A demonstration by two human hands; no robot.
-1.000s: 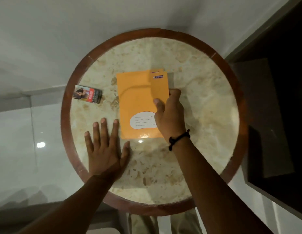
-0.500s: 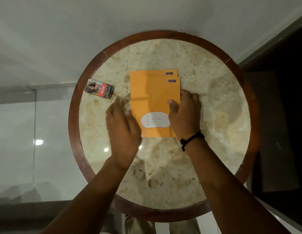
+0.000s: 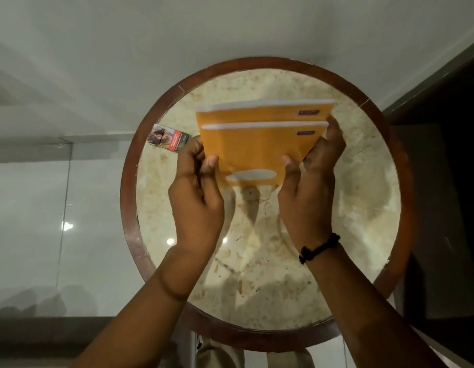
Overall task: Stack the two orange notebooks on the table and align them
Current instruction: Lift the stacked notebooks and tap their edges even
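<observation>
Two orange notebooks are held together, tilted up on their near edges over the round marble table (image 3: 270,261). The front notebook (image 3: 257,152) has a white label near its bottom edge. The rear notebook (image 3: 257,112) sticks out above it, so their top edges are offset. My left hand (image 3: 196,187) grips the pair's left side, thumb on the front cover. My right hand (image 3: 307,187) grips the right side, fingers wrapped behind. Both wrists hover above the tabletop.
A small printed red-and-dark box (image 3: 168,137) lies on the table's left part, just left of my left hand. The table has a dark wooden rim (image 3: 128,208). A glossy light floor surrounds it, and dark furniture (image 3: 443,208) stands to the right.
The notebooks lay flat on the table, slightly offset; now both hands have lifted them together and tipped them upright. My left hand moved from the tabletop onto the left edge.
</observation>
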